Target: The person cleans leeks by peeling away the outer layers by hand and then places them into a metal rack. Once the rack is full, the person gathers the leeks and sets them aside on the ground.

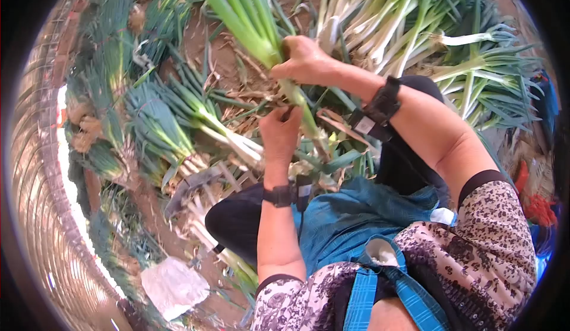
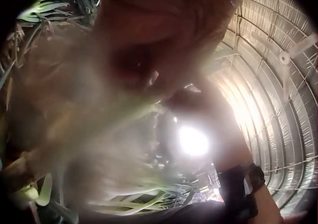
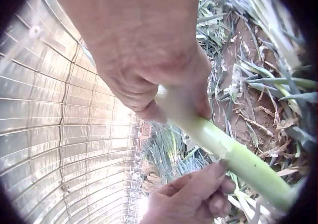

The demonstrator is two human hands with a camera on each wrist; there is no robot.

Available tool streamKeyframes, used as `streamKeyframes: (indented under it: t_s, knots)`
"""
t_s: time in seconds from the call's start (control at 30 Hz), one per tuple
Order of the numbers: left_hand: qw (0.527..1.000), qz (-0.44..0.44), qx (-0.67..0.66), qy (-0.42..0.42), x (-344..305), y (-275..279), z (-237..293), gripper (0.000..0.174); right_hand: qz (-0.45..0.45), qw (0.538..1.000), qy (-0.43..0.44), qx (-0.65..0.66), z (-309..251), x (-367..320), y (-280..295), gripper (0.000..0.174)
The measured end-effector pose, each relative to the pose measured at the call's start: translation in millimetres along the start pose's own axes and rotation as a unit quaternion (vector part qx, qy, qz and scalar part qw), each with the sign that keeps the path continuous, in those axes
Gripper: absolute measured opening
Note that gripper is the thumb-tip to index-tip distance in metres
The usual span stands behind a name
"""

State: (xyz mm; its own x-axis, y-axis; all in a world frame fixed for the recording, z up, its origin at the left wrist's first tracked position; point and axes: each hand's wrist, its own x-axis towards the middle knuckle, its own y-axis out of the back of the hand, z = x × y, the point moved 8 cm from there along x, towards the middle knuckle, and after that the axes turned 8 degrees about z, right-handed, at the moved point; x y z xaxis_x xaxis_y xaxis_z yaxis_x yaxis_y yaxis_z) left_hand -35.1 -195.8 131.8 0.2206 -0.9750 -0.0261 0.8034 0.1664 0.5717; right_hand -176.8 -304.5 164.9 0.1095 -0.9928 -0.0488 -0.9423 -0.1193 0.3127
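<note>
1. Farthest left, a ribbed, curved wall (image 1: 35,182) rises beside the ground.
2. Next come tied bundles (image 1: 157,117) of green stalks, their roots pointing down the view; a pale sheet (image 1: 175,286) lies lower.
3. My left hand (image 1: 279,132) is beside the stem of a thick green onion (image 1: 261,49), fingers curled, thumb and fingertip pinching at its outer layer.
4. My right hand (image 1: 306,62) grasps that same onion higher up, thumb and fingers wrapped round it just below the spreading leaves; its pale stem slants down between my hands and past them, above my knees.
5. Right of it, a heap of loose onions (image 1: 380,22) lies with white stems showing.
6. Far right, red strands (image 1: 539,211) sit near my sleeve.
</note>
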Motion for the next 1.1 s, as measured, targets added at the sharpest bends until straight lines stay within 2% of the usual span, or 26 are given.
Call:
streamKeyframes:
  t_s: [0.03,0.07,0.1,0.13,0.17,0.2,0.23,0.27,0.3,0.33,0.37,0.43,0.57,0.6,0.63,0.67,0.73,0.77,0.83,0.87,0.9,0.97,1.0,1.03,1.07,1.1]
  knots:
    - [0.994,-0.005,0.108,-0.026,2.0,-2.6,3.1,0.024,-0.037,0.999,-0.006,-0.009,-5.7,-4.1,-2.8,0.043]
    - [0.993,-0.022,0.114,-0.032,2.9,-3.5,-5.7,0.025,-0.027,0.993,0.011,-0.114,2.2,5.3,-11.7,0.046]
    - [0.991,-0.038,0.121,-0.038,5.1,-5.9,-15.0,0.027,-0.031,0.998,0.002,-0.056,3.6,-1.5,-12.4,0.053]
    - [0.998,-0.057,0.039,-0.009,3.9,-6.2,-11.5,0.027,-0.006,0.995,0.019,-0.098,10.1,2.7,-19.7,0.059]
    - [0.994,-0.088,0.062,0.02,7.7,-11.7,-8.8,0.027,0.065,0.996,0.053,-0.023,24.1,5.3,-24.9,0.063]
    - [0.994,-0.042,0.091,-0.037,12.3,-9.4,-20.6,0.028,0.036,0.998,0.037,-0.027,27.6,11.4,-38.4,0.061]
    - [0.986,-0.021,0.134,-0.095,13.9,-7.9,-14.5,0.028,-0.045,0.999,0.003,-0.023,8.3,0.9,-30.9,0.051]
    - [0.984,-0.037,0.14,-0.101,7.3,-6.7,5.2,0.023,0.019,1.0,-0.005,0.004,10.4,-1.4,-36.1,0.042]
    - [0.984,-0.041,0.166,-0.053,16.4,-7.3,-22.7,0.026,0.076,0.996,0.047,0.02,4.9,-0.6,-39.6,0.037]
    - [0.996,-0.027,0.086,0.0,10.7,-9.6,-15.1,0.025,0.055,0.998,0.024,0.029,6.6,-1.3,-40.5,0.038]
    - [0.993,0.027,-0.028,0.112,6.2,-6.4,-22.4,0.024,0.03,0.999,0.002,0.042,2.5,-2.1,-40.7,0.039]
    - [0.995,0.026,-0.029,0.093,5.4,-10.0,-22.9,0.023,0.055,0.997,0.016,0.061,-0.4,-7.3,-32.5,0.04]
    - [0.996,-0.018,0.027,0.082,16.2,-10.6,-34.4,0.022,0.011,0.998,-0.008,0.059,5.2,-7.3,-41.7,0.04]
    - [0.992,-0.05,0.106,0.037,20.8,-14.8,-35.0,0.018,0.017,0.997,0.022,0.065,5.0,-6.6,-41.4,0.038]
    - [0.98,-0.076,0.186,-0.002,27.2,-14.5,-42.5,0.015,0.164,0.982,0.058,0.067,8.7,-6.8,-35.2,0.023]
    - [0.921,-0.02,0.269,-0.281,48.3,-22.3,-56.0,0.017,0.122,0.973,0.178,0.085,0.1,-3.9,-35.4,0.022]
    - [0.93,-0.058,0.27,-0.244,30.7,-30.6,-42.1,0.019,0.05,0.991,0.121,0.03,5.8,-4.6,-32.4,0.019]
    - [0.933,-0.054,0.267,-0.236,26.0,-35.3,-34.7,0.02,0.038,0.991,0.127,-0.015,7.3,-5.2,-30.0,0.019]
    - [0.94,-0.025,0.256,-0.226,17.2,-36.4,-22.5,0.023,-0.027,0.995,0.074,-0.057,4.5,-9.8,-26.4,0.029]
    - [0.957,0.09,0.185,-0.207,17.2,-31.4,-16.8,0.029,-0.038,0.997,0.028,-0.068,5.2,-14.0,-23.0,0.032]
    - [0.939,0.069,0.216,-0.259,13.1,-35.5,-9.7,0.029,0.005,0.993,0.072,-0.093,0.3,-11.9,-20.1,0.033]
    - [0.974,0.096,0.124,-0.161,4.5,-25.7,-5.2,0.026,-0.063,0.992,0.033,-0.104,1.7,-10.5,-20.0,0.034]
    - [0.995,0.078,-0.03,0.044,2.6,-25.2,-29.8,0.024,-0.067,0.994,0.048,-0.074,-0.3,-8.6,-16.8,0.037]
    - [0.95,0.054,-0.191,0.241,-7.0,-34.2,-53.6,0.022,-0.068,0.995,0.062,-0.05,-2.5,-7.0,-12.8,0.04]
    - [0.902,0.026,-0.275,0.333,-17.0,-38.9,-65.2,0.015,-0.08,0.995,0.056,-0.015,-6.2,-7.6,-8.5,0.04]
    - [0.901,0.03,-0.278,0.331,-21.9,-39.1,-81.6,0.015,-0.091,0.994,0.049,0.019,-9.5,-8.2,-4.1,0.04]
